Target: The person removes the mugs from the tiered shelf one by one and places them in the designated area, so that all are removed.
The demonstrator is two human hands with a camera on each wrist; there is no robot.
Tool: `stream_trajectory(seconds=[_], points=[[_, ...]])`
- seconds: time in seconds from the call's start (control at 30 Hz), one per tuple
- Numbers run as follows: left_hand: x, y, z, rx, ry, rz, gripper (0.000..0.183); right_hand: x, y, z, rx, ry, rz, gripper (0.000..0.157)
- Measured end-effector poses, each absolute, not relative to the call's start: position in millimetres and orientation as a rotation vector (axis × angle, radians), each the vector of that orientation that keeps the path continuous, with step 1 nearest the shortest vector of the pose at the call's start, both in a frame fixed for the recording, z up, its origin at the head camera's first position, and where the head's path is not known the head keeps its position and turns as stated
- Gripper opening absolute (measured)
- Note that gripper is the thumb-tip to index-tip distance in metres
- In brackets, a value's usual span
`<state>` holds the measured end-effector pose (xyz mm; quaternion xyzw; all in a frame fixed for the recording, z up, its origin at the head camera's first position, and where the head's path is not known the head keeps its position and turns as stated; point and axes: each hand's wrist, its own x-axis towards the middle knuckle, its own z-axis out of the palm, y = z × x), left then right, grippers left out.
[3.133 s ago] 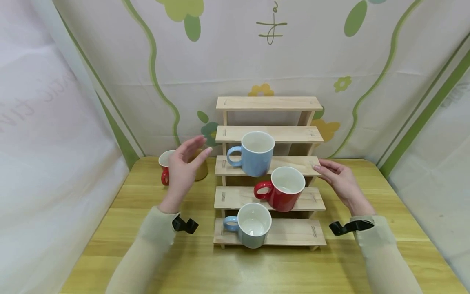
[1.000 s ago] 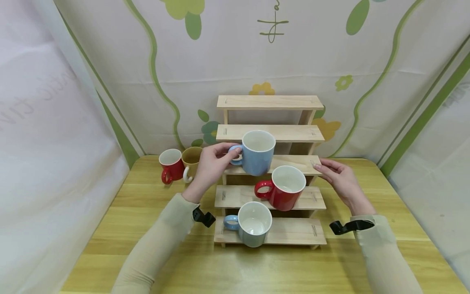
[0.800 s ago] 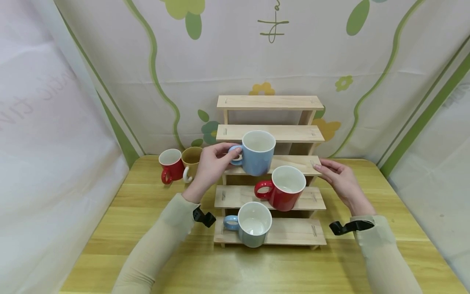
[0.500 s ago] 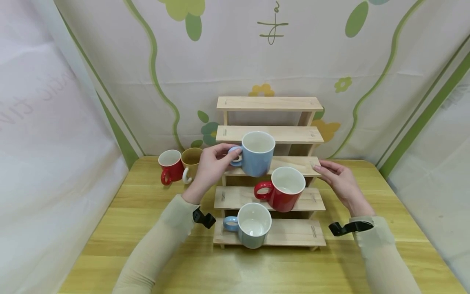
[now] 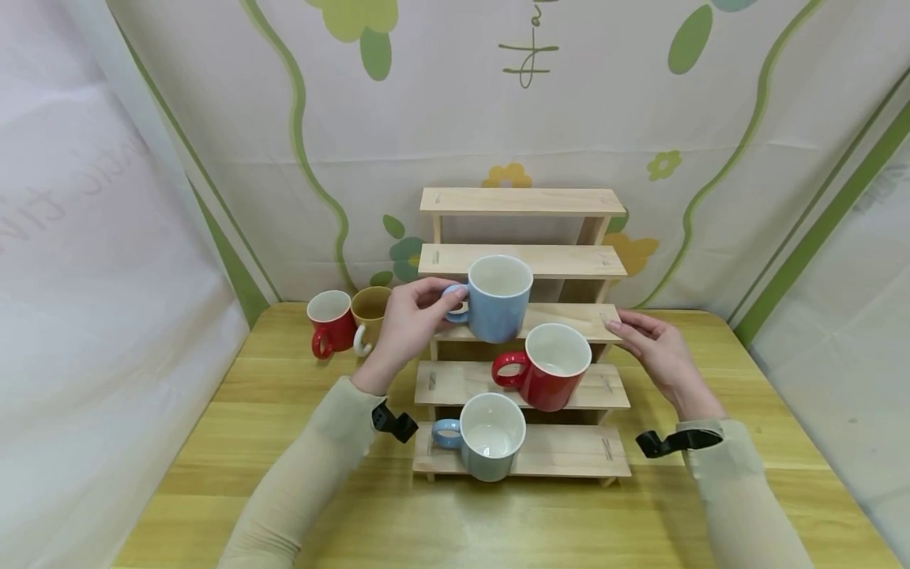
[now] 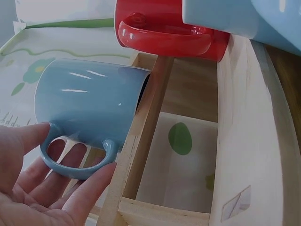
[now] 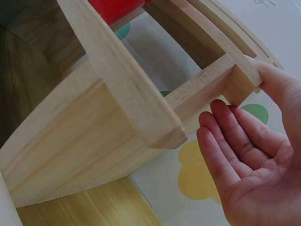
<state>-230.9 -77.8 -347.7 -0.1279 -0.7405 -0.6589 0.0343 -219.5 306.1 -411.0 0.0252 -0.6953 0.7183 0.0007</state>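
Observation:
In the head view, a light blue mug [image 5: 499, 310] with a white inside stands on the middle board of a stepped wooden rack [image 5: 526, 257]. My left hand [image 5: 408, 324] grips its handle from the left; in the left wrist view the thumb lies on one end of the handle [image 6: 77, 170] and fingers reach behind it. On the rack's right side, my right hand [image 5: 661, 352] holds the end of that same board, thumb on top. The right wrist view has the other fingers [image 7: 230, 141] curved below the board end.
A red mug [image 5: 549, 389] is one step lower, and a grey-blue mug [image 5: 489, 462] with a blue handle is on the lowest step. Left of the rack, another red mug [image 5: 336, 332] and a mustard mug [image 5: 371, 324] stand on the wooden table [image 5: 249, 427]. A printed cloth backs the table.
My left hand has come right from beside the rack and taken hold of the blue mug's handle, uncovering the mustard mug. The mug and right hand stay in place.

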Motion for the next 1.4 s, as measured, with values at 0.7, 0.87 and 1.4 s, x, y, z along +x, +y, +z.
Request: stream_trajectory(seconds=[0.7,0.87,1.4], points=[[-226,-80,-355,-0.469,-2.127,-2.094,0.021,-220,306,-411,0.077,-2.185,2.252,0.04],[-223,-82,-357,-0.454,-2.099,-2.079,0.021,-220,306,-411,0.078,-2.188,2.252,0.041],[-215,-97,-360,-0.399,-1.973,-2.034,0.022,-219,306,-411,0.082,-2.191,2.245,0.039]])
